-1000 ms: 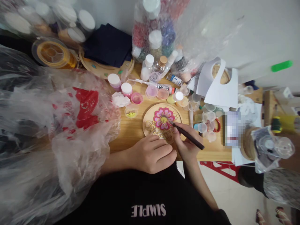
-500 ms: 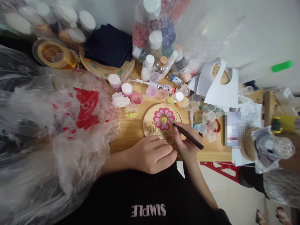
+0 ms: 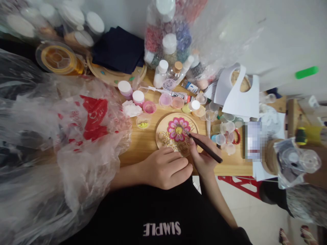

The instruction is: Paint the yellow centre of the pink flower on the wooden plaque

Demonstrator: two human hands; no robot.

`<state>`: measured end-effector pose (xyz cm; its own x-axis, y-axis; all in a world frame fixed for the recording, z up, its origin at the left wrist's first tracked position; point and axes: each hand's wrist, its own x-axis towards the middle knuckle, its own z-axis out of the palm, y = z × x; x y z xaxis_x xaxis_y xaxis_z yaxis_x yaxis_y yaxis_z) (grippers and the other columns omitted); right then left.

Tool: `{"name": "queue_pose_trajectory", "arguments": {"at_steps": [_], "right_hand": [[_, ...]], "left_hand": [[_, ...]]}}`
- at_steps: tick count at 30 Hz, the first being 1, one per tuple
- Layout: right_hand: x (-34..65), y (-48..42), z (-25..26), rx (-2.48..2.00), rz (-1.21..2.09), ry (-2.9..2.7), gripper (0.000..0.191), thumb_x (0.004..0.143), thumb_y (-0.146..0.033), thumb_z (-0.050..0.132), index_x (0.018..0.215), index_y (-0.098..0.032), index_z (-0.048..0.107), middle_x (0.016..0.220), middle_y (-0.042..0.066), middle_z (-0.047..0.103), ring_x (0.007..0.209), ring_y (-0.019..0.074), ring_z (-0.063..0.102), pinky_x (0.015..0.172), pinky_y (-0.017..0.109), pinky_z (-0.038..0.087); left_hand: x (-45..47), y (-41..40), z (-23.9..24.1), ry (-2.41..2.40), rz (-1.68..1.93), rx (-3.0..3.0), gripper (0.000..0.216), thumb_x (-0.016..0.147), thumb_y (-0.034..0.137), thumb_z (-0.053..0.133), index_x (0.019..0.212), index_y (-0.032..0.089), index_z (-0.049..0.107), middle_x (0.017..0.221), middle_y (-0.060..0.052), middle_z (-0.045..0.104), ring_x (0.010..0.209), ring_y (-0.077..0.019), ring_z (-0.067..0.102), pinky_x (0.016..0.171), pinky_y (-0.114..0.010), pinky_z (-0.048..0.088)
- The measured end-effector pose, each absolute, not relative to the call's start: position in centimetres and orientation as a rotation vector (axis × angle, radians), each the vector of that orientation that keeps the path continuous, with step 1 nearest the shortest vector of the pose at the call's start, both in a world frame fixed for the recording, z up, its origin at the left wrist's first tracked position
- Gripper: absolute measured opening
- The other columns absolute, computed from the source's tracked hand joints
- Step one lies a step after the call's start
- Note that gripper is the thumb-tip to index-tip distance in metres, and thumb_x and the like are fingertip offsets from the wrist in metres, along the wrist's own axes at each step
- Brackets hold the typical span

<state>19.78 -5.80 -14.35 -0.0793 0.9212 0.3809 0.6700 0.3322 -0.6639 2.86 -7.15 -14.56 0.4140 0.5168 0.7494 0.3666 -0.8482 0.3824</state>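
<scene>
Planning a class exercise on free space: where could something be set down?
Bare wood lies between the plastic bag and wooden disc, below the yellow-filled cup; also right of the right hand, below the clear cups. Behind the disc, jars and bottles crowd.

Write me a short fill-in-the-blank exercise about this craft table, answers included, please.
The right hand grips the tool by its dark ____.
On the round board, the flower has a centre coloured ____.
The word printed on the black top is ____.
The plastic bag at the picture's left carries a print coloured ____.

Missing words: handle; yellow; SIMPLE; red.
</scene>
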Motion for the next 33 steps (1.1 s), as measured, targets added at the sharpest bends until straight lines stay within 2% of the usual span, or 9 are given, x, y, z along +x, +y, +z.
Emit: {"name": "queue_pose_trajectory", "arguments": {"at_steps": [33], "right_hand": [[19.65, -5.82, -14.05, -1.433, 0.378, -1.823, 0.011, 0.083, -0.017, 0.065, 0.091, -0.023, 0.070, 0.076, 0.000, 0.074, 0.068, 0.0148, 0.070, 0.062, 0.028, 0.058]], "left_hand": [[2.60, -7.31, -14.23, 0.784, 1.333, 2.520, 0.012, 0.090, 0.010, 0.052, 0.085, 0.012, 0.063, 0.069, -0.001, 0.064, 0.062, -0.0126, 0.057, 0.057, -0.028, 0.046]]}}
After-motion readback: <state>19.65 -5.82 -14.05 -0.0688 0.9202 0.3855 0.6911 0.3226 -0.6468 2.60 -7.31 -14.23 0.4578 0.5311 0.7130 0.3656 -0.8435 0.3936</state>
